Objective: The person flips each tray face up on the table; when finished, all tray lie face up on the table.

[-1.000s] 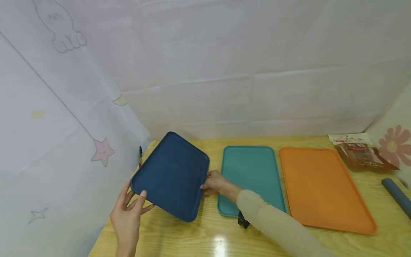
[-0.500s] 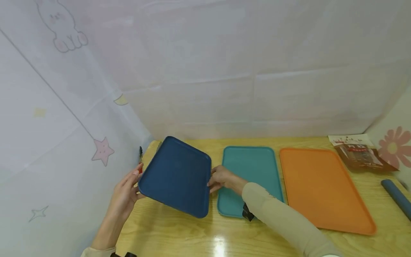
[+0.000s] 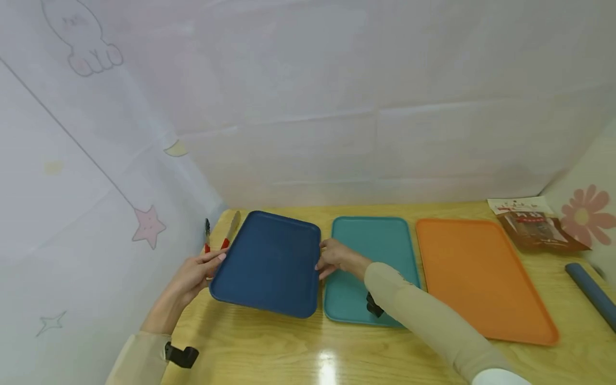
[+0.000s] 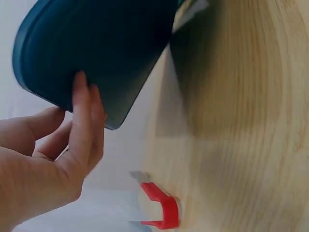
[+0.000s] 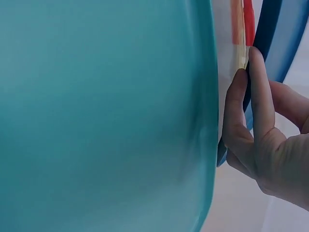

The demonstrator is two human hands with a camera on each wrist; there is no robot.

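A navy blue tray (image 3: pixel 271 262) is held slightly tilted above the wooden table, its shadow showing under it in the left wrist view. My left hand (image 3: pixel 194 275) grips the tray's left edge; the left wrist view has its thumb (image 4: pixel 48 121) on one side and straighter fingers (image 4: pixel 82 108) against the underside. At the right edge, my right hand (image 3: pixel 337 259) pinches the rim between thumb and fingers, as the right wrist view confirms. Just beside that hand lies a teal tray (image 3: pixel 370 235), partly covered by the right forearm.
An orange tray (image 3: pixel 481 272) lies right of the teal one. Metal pieces with red parts, perhaps tongs (image 3: pixel 232 229), lie behind my left hand. At the far right are a brown food packet (image 3: pixel 539 230) and a dark blue roll (image 3: pixel 589 291). Fabric walls enclose the table (image 3: pixel 269 353).
The navy tray has turned straighter, lowered and shifted slightly right. My left hand moved from its near left corner up along the left edge. More of the red-and-metal pieces shows.
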